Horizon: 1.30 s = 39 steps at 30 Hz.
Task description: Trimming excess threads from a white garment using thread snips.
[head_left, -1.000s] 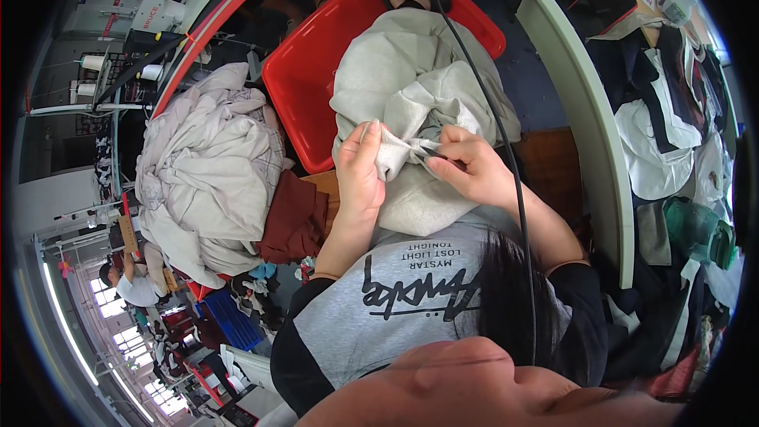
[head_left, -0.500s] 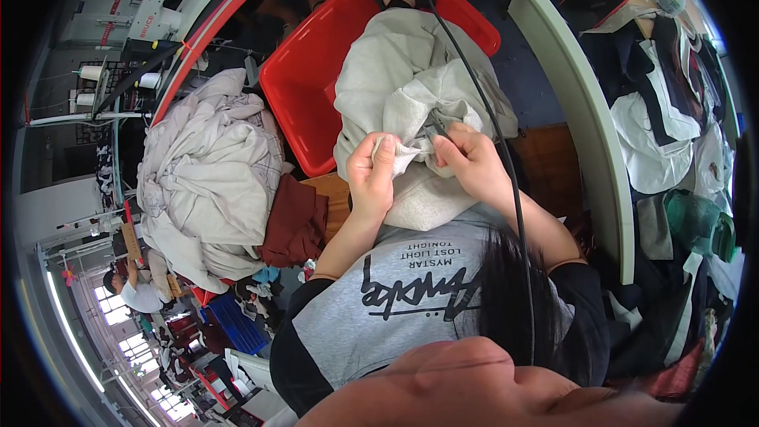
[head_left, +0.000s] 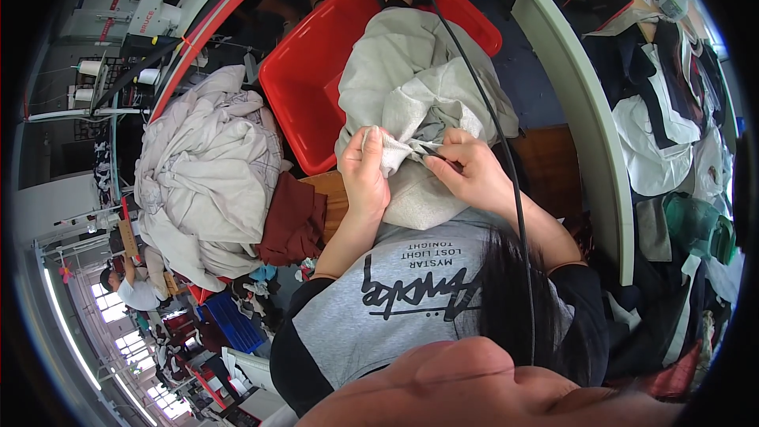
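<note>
A large pale grey cloth (head_left: 395, 63) lies bunched over my lap, its folds gathered around both hands. My left hand (head_left: 366, 178) is closed, pinching a piece of that cloth between thumb and fingers. Small dark thread snips (head_left: 434, 156) are gripped in my right hand (head_left: 479, 172), mostly hidden by the fingers. Their tip points left and touches the cloth edge beside the left hand's pinch.
Beyond my lap is a red plastic bin (head_left: 296, 71). A heap of pale cloth (head_left: 209, 166) lies at left, beside dark red fabric (head_left: 292, 221). A black cable (head_left: 482, 95) hangs past my right hand. A curved pale table edge (head_left: 585, 87) rises at right.
The snips have swung from pointing away from me to pointing left at the pinched cloth. My left hand has shifted slightly left and turned the cloth edge.
</note>
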Available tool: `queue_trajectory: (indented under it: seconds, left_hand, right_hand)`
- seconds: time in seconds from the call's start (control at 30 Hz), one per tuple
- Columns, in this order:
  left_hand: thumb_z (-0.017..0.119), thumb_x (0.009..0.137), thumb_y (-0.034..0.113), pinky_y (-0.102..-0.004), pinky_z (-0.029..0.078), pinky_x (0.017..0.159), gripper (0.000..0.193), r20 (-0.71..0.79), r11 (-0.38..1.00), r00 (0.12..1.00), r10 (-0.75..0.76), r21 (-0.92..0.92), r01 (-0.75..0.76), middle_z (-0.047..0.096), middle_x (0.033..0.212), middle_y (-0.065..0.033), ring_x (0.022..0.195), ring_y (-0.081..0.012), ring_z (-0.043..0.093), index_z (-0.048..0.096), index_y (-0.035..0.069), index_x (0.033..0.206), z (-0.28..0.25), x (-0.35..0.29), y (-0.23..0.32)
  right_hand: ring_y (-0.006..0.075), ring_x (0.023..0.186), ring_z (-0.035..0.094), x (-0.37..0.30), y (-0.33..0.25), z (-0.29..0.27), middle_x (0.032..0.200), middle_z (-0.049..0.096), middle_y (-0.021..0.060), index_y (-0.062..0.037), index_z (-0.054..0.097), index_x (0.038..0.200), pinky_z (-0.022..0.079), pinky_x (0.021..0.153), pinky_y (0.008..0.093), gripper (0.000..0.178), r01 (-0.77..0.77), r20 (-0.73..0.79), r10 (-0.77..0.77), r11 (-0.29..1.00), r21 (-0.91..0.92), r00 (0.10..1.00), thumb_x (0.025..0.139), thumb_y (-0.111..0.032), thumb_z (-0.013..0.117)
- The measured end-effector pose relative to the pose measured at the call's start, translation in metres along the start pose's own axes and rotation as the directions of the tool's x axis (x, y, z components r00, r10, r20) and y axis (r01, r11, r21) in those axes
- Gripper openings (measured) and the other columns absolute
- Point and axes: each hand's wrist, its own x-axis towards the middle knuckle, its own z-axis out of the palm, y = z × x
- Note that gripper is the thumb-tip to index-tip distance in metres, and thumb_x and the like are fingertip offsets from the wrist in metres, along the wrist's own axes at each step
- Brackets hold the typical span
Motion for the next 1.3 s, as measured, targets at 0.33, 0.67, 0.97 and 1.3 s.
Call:
queue_trajectory:
  seconds: [0.33,0.67,0.97,1.3]
  left_hand:
    - [0.055,0.101,0.025,-0.0245,0.046,0.07,0.025,0.012,1.0,1.0,-0.023,0.006,0.022,0.058,0.08,-0.0004,0.074,-0.0079,0.055,0.061,0.003,0.09,0.005,0.002,0.004]
    - [0.056,0.1,0.022,-0.0213,0.042,0.069,0.022,-0.01,0.996,0.996,-0.084,-0.032,0.084,0.06,0.081,0.0014,0.073,-0.0047,0.052,0.063,0.003,0.092,0.014,0.003,0.008]
    - [0.054,0.102,0.021,-0.0209,0.041,0.065,0.023,0.144,0.977,0.986,0.084,0.185,-0.11,0.058,0.08,0.0028,0.071,-0.0027,0.049,0.063,0.002,0.093,0.007,-0.008,0.002]
    - [0.057,0.1,0.023,-0.0235,0.044,0.069,0.022,-0.058,0.986,0.992,-0.109,-0.132,0.101,0.06,0.082,0.0013,0.074,-0.0064,0.055,0.063,0.003,0.093,0.0,0.012,0.004]
  right_hand:
    - [0.0213,0.062,0.046,0.0,0.001,0.0,0.069,0.046,0.0097,0.0042,0.057,0.068,0.037,0.057,0.0348,0.026,-0.015,0.011,0.015,0.999,-0.032,1.0,0.087,-0.011,0.067]
    - [0.0192,0.067,0.048,0.002,0.001,0.003,0.068,0.047,0.0077,0.0019,0.061,0.068,0.039,0.061,0.0332,0.026,-0.17,0.0,0.17,0.985,-0.032,0.985,0.089,-0.013,0.064]
    - [0.0169,0.069,0.046,0.007,0.018,0.009,0.068,0.045,0.0057,0.0003,0.059,0.066,0.037,0.065,0.0308,0.031,-0.263,-0.165,0.276,0.96,0.097,0.947,0.092,-0.017,0.062]
    - [0.0189,0.063,0.045,0.003,0.011,0.003,0.068,0.046,0.0076,0.0026,0.061,0.069,0.037,0.058,0.0332,0.026,-0.087,0.03,0.091,0.992,-0.092,0.995,0.088,-0.015,0.067]
